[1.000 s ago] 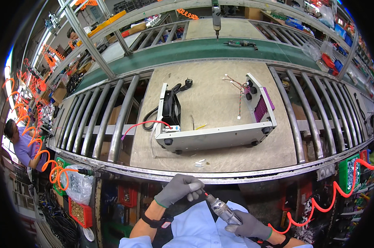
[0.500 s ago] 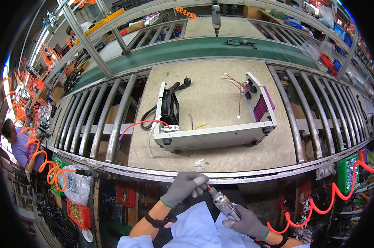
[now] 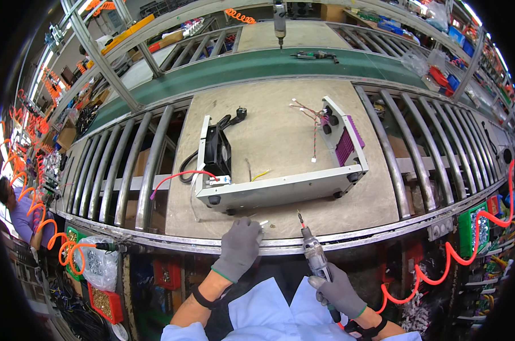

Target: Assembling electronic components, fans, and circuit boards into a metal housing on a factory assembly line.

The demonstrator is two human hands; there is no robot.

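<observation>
My right hand [image 3: 338,290] is wrapped round a grey screwdriver [image 3: 316,252] with a red collar. Its thin bit points away from me, over the near edge of the wooden board [image 3: 377,202]. My left hand [image 3: 239,243], in a grey glove like the right, reaches onto that edge with fingers curled down beside small white pieces [image 3: 264,225]. What is between its fingertips is hidden. Beyond both hands stands an open light-grey metal casing [image 3: 280,188], with a black fan [image 3: 217,150] at its left and a purple finned part [image 3: 349,146] at its right.
Metal rollers [image 3: 135,162] flank the board. Red coiled hose [image 3: 439,275] hangs at the right. A red bin of small fasteners [image 3: 105,301] sits at the lower left, a green bin [image 3: 472,227] at the right. Another power tool [image 3: 315,55] lies on the green belt [image 3: 234,67].
My left hand has moved from near the screwdriver's tip forward onto the board's edge by the white pieces. The screwdriver has swung more upright, its bit now showing. The whole view has shifted slightly.
</observation>
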